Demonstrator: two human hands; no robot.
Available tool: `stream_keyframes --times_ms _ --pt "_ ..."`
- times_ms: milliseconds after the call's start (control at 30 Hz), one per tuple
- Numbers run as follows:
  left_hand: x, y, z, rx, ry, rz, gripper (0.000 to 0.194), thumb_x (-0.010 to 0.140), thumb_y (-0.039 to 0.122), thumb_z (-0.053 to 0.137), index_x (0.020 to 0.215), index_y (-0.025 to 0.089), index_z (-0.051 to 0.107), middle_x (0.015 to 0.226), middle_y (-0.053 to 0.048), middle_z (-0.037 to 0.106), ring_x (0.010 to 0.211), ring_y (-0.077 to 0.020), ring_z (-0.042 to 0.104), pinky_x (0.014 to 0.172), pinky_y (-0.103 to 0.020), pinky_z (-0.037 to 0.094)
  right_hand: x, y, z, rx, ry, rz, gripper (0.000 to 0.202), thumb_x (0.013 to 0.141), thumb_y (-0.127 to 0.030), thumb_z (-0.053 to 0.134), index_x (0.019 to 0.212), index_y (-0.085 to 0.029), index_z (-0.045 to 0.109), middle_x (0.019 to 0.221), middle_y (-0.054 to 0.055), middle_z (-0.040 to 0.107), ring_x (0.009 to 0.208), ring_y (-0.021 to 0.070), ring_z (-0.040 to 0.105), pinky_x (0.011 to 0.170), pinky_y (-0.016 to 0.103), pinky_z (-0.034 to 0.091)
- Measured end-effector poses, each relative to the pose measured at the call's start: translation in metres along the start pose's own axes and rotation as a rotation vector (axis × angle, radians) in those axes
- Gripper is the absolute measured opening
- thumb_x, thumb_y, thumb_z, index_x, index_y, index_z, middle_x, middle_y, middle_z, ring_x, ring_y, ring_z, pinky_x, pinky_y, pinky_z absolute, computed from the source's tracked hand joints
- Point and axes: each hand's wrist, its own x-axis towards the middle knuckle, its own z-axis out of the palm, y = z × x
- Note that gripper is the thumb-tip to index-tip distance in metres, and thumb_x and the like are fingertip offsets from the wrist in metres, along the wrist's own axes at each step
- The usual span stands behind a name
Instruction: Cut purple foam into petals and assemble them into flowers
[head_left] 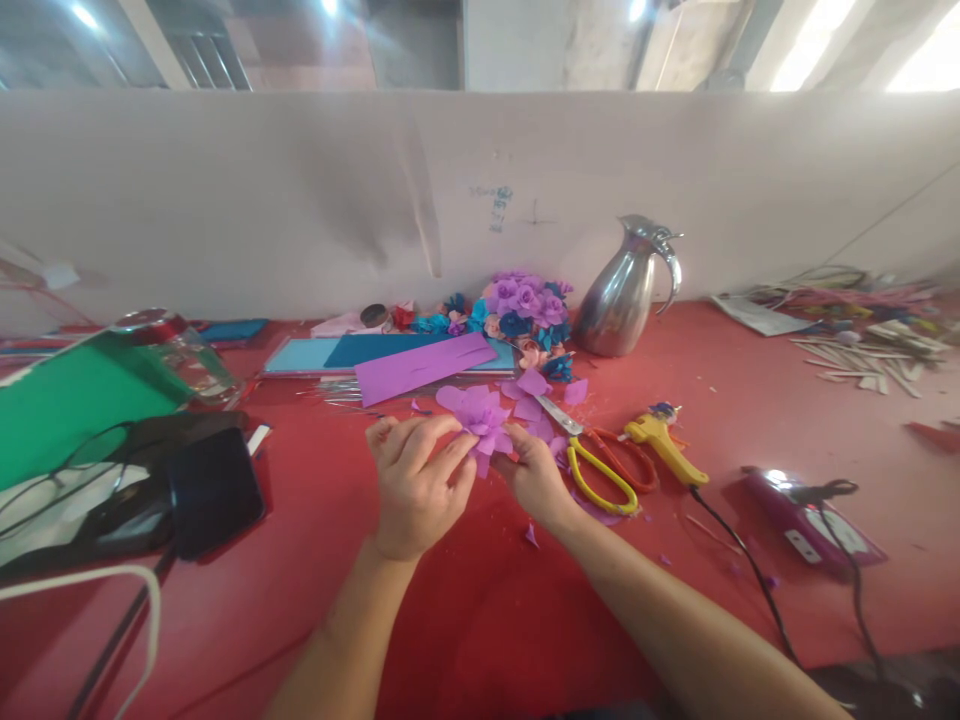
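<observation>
Between my two hands, above the red table, is a purple paper flower (484, 418) with several spread petals. My left hand (420, 480) pinches its left side with thumb and fingers. On the right, my right hand (538, 475) grips the flower's lower edge, its fingertips partly hidden beneath. Just beyond lie loose purple petals (576, 391) and a strip of purple paper (424, 368). Scissors (604, 478) with one red and one yellow handle rest right of my right hand, blades lying among the petals. A yellow glue gun (667, 448) lies farther right.
A bunch of paper flowers (525, 300) and a steel jug (622, 295) stand by the wall. At right are a purple power strip (817, 520) with cords and a pile of sticks (870, 355). A black phone (215, 490) and glass jar (184, 355) are left.
</observation>
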Motion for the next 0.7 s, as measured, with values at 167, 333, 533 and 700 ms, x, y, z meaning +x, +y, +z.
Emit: stream_keyframes --times_ms 167,333,533,700 --pt "-0.0029 -0.0093 -0.0012 0.064 0.082 0.143 0.025 0.074 0.015 0.071 0.09 0.034 0.072 0.086 0.0 0.069 0.081 -0.0174 0.055 0.089 -0.038 0.034 0.0003 -0.0019 -0.0014 0.025 -0.029 0.012 0.017 0.084 -0.029 0.056 0.086 -0.022 0.071 0.076 0.002 0.067 0.071 0.0172 0.056 0.078 0.031 0.048" --pt "0.0 -0.0103 -0.0006 -0.064 0.087 -0.022 0.024 0.08 0.013 0.064 0.087 0.034 0.073 0.087 -0.002 0.067 0.083 -0.0169 0.056 0.079 -0.034 0.042 -0.0005 -0.0043 -0.0009 0.06 -0.044 0.038 0.018 0.083 -0.032 0.057 0.087 -0.022 0.071 0.08 0.003 0.068 0.073 0.0176 0.058 0.077 0.032 0.048" --pt "0.0041 -0.0076 -0.0022 -0.31 0.114 -0.321 0.019 0.083 0.015 0.061 0.088 0.028 0.073 0.087 -0.002 0.062 0.079 -0.0142 0.056 0.072 -0.03 0.047 0.0002 -0.0076 -0.0011 0.051 -0.036 0.018 0.017 0.083 -0.03 0.057 0.084 -0.022 0.072 0.076 0.001 0.068 0.072 0.0175 0.058 0.076 0.031 0.049" --pt "0.0016 -0.0085 -0.0013 -0.57 0.022 -0.473 0.019 0.085 0.016 0.057 0.091 0.026 0.072 0.096 -0.003 0.059 0.092 -0.0164 0.057 0.078 -0.032 0.048 0.0009 -0.0099 -0.0028 0.03 -0.04 -0.059 0.019 0.084 -0.024 0.056 0.094 -0.024 0.071 0.082 0.003 0.069 0.078 0.0196 0.059 0.081 0.033 0.047"
